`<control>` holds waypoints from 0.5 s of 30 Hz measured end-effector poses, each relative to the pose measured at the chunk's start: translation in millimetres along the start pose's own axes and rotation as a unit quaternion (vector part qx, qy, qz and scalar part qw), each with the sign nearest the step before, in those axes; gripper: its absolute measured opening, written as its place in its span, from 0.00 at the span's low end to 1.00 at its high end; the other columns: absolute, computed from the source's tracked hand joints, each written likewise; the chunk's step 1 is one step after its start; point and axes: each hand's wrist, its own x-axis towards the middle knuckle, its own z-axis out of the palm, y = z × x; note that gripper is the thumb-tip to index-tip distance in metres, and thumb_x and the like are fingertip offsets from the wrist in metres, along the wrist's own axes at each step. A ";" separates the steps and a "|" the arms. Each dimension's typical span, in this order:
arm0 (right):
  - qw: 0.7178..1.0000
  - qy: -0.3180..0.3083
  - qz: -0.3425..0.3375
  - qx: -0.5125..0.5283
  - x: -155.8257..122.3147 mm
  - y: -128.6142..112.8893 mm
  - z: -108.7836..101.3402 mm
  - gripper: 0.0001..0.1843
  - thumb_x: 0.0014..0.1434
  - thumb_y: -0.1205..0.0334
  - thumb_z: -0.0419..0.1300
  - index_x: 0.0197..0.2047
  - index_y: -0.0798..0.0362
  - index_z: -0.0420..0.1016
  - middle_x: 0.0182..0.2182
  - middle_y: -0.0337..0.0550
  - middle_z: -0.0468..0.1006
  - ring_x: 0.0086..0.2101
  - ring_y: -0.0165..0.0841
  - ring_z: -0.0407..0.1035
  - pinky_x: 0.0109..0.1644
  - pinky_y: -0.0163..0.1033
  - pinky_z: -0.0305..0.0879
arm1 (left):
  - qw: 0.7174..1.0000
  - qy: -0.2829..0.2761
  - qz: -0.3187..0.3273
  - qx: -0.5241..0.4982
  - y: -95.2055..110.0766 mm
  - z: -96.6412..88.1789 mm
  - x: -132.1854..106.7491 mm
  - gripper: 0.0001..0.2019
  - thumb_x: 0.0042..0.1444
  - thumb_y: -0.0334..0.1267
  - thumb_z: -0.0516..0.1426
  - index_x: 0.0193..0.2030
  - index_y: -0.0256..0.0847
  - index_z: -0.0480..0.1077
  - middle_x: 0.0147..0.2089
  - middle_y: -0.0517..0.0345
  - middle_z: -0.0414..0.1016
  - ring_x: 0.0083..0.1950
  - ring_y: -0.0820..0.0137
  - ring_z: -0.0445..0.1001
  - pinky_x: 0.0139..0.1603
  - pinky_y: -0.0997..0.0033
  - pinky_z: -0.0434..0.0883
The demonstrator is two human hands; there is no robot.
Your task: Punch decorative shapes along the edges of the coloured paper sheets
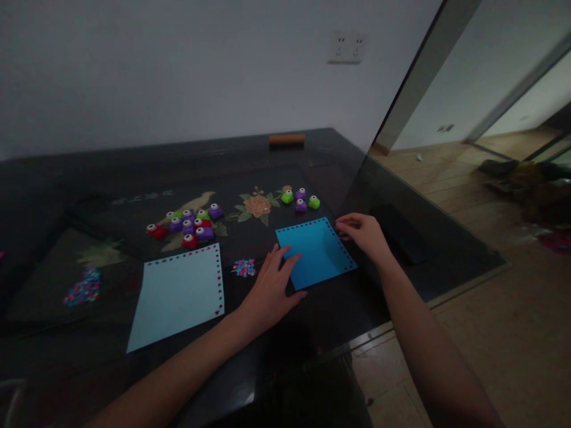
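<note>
A bright blue square sheet [316,255] lies on the dark table, with small dark dots along its top and right edges and a few at the lower right corner. My left hand [274,279] rests with spread fingers on its left edge. Beside the sheet's upper right edge is my right hand [359,232], thumb and fingertips pinched together; whatever they hold is too small to make out. To the left of my left hand sits a small heap of pink, blue and white bits [245,268]. A pale blue sheet [178,297] farther left has similar dots along its top and right edges.
Several red, green and purple one-eyed toys [190,226] cluster behind the pale sheet, others [300,199] behind the blue sheet. A larger heap of coloured bits [84,288] is at the left. A dark flat object [399,235] lies right; an orange-brown cylinder [286,140] lies near the wall.
</note>
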 end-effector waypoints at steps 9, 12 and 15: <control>1.000 -0.007 -0.003 0.001 -2.4 -3.3 0.3 0.05 0.50 0.69 0.63 0.33 0.57 0.77 0.27 0.45 0.78 0.26 0.31 0.72 0.25 0.33 0.72 | 1.000 -0.001 0.011 -0.008 -1.4 -2.3 2.0 0.29 0.53 0.34 0.60 0.62 0.38 0.59 0.69 0.40 0.52 0.72 0.50 0.44 0.68 0.45 0.52; 1.000 -0.011 -0.006 0.002 -2.3 -2.9 0.3 0.05 0.50 0.69 0.64 0.33 0.57 0.78 0.27 0.45 0.78 0.26 0.31 0.72 0.25 0.33 0.73 | 1.000 -0.003 0.011 -0.014 -1.0 -3.2 2.4 0.28 0.53 0.33 0.60 0.61 0.39 0.60 0.68 0.41 0.53 0.72 0.51 0.45 0.68 0.45 0.52; 1.000 -0.015 -0.009 0.005 -2.1 -2.0 0.3 0.05 0.49 0.68 0.64 0.33 0.57 0.78 0.26 0.44 0.78 0.26 0.31 0.72 0.26 0.34 0.73 | 1.000 0.002 0.013 -0.019 -1.1 -3.6 2.6 0.28 0.53 0.32 0.60 0.61 0.40 0.60 0.68 0.41 0.53 0.72 0.51 0.45 0.68 0.44 0.52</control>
